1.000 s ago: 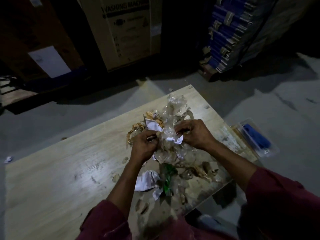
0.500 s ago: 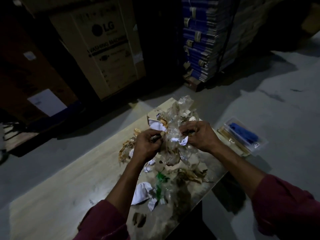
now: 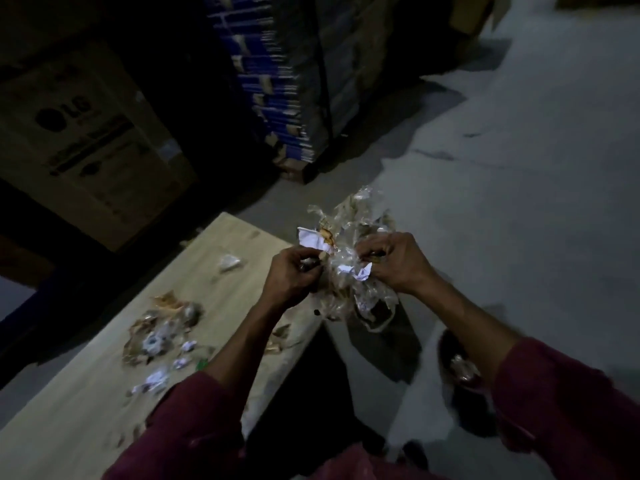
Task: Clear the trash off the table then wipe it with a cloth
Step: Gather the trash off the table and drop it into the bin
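A crumpled bundle of clear plastic wrap and white paper scraps (image 3: 348,268) hangs in the air past the right edge of the wooden table (image 3: 69,420). My left hand (image 3: 292,275) grips its left side and my right hand (image 3: 394,265) grips its right side, fingers curled into the plastic. More trash (image 3: 161,332) lies on the table at left: brown wrappers, white paper bits, a small green piece. A single clear scrap (image 3: 229,263) sits farther back on the tabletop.
A large LG cardboard box (image 3: 86,143) stands behind the table on the left. A tall stack of blue flattened cartons (image 3: 273,81) rises at the back centre. Grey concrete floor spreads to the right. A dark object (image 3: 462,368) lies on the floor under my right forearm.
Both hands have lifted the bundle off the table and carried it right, beyond the table edge. The view has swung right, so the leftover trash now lies to the left.
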